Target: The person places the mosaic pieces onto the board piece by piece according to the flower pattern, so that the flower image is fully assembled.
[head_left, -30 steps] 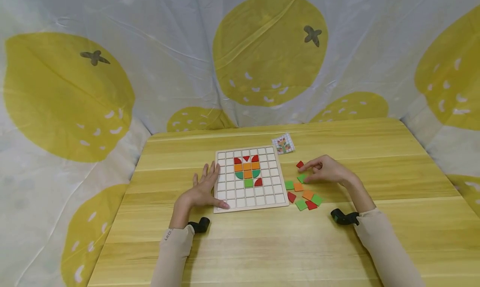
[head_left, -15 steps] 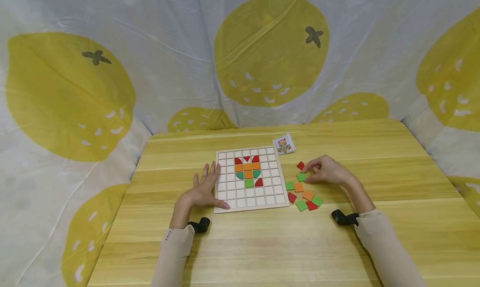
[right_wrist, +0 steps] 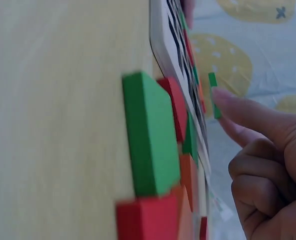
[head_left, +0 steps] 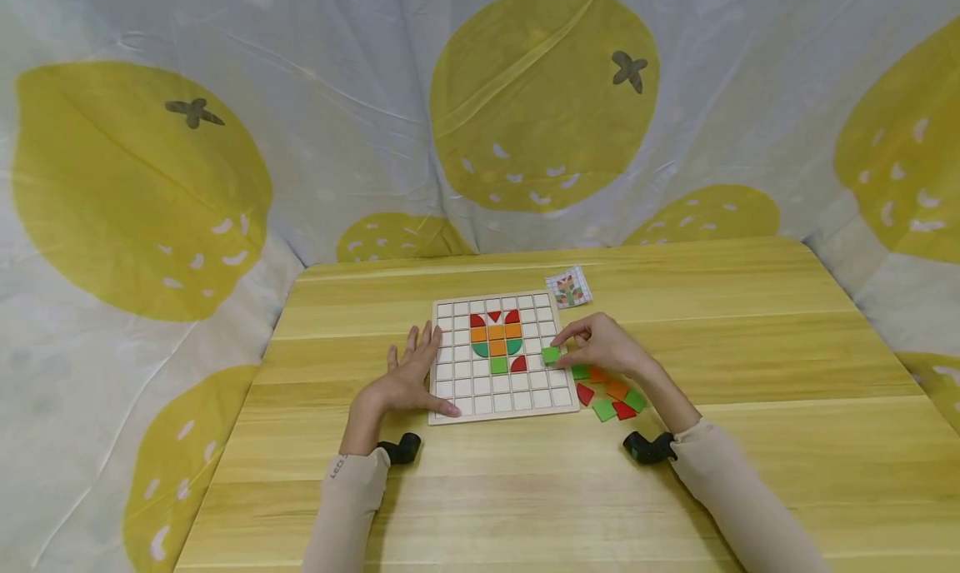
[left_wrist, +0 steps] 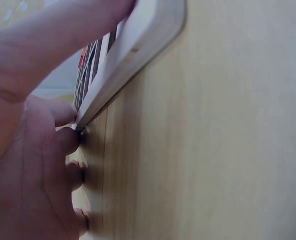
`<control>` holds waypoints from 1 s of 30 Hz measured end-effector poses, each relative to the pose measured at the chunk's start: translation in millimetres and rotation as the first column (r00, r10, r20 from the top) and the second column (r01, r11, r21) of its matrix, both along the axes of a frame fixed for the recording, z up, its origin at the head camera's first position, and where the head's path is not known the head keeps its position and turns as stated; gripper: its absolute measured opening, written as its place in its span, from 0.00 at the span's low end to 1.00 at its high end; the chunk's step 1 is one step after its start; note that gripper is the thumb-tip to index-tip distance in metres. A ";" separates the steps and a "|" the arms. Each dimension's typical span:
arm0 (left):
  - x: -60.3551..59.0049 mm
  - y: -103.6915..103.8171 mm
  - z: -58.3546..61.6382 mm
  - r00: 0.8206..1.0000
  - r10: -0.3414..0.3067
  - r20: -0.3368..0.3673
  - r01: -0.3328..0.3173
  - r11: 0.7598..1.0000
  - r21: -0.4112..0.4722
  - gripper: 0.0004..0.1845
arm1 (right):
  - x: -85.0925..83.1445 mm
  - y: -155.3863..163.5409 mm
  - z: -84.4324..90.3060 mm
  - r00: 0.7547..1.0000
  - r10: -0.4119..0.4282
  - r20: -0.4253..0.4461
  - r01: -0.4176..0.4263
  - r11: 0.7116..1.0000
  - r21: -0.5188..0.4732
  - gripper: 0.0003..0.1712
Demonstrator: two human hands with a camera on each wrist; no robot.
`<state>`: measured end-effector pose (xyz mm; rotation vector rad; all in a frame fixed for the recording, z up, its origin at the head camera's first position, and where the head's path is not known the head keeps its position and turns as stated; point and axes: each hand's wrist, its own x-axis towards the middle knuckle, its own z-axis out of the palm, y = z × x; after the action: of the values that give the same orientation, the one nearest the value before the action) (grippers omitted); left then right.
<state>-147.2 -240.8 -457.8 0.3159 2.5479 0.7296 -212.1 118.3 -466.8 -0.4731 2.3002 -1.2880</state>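
Observation:
A wooden grid board [head_left: 501, 416] lies mid-table with a small picture of red, orange and green tiles [head_left: 495, 340] set in its upper middle. My left hand [head_left: 417, 361] lies flat along the board's left edge, thumb on its near left corner; the left wrist view shows the fingers [left_wrist: 62, 142] against the board's rim [left_wrist: 132, 55]. My right hand [head_left: 561, 348] pinches a green square tile [head_left: 551, 355] just above the board's right columns. The right wrist view shows that tile [right_wrist: 214, 95] at a fingertip, beside the board [right_wrist: 160, 40].
Several loose green, orange and red tiles [head_left: 613, 396] lie on the table right of the board, under my right wrist; they loom large as the loose tiles [right_wrist: 150, 137] in the right wrist view. A small pattern card [head_left: 567, 288] lies behind the board's far right corner.
My right hand lifted a green tile from the loose pile and carried it left, over the board's right side. The left hand stayed where it was.

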 end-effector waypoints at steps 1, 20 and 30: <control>0.0 0.1 -0.2 1.000 -0.001 0.000 0.001 1.000 0.001 0.75 | 0.7 -3.4 -0.7 1.000 -0.001 0.006 0.001 1.000 -0.002 0.15; 0.9 0.2 0.8 1.000 0.008 0.002 -0.008 1.000 0.000 0.75 | 4.1 -22.4 -6.0 1.000 0.028 -0.008 -0.028 0.999 -0.022 0.13; -1.0 0.7 -0.5 1.000 0.010 0.008 -0.010 1.000 -0.007 0.75 | 5.3 -29.8 -5.3 0.997 -0.015 -0.069 0.017 1.000 0.024 0.12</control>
<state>-148.2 -240.1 -458.3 0.2979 2.5456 0.7241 -206.8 88.4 -472.1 -0.4987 2.3784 -1.2682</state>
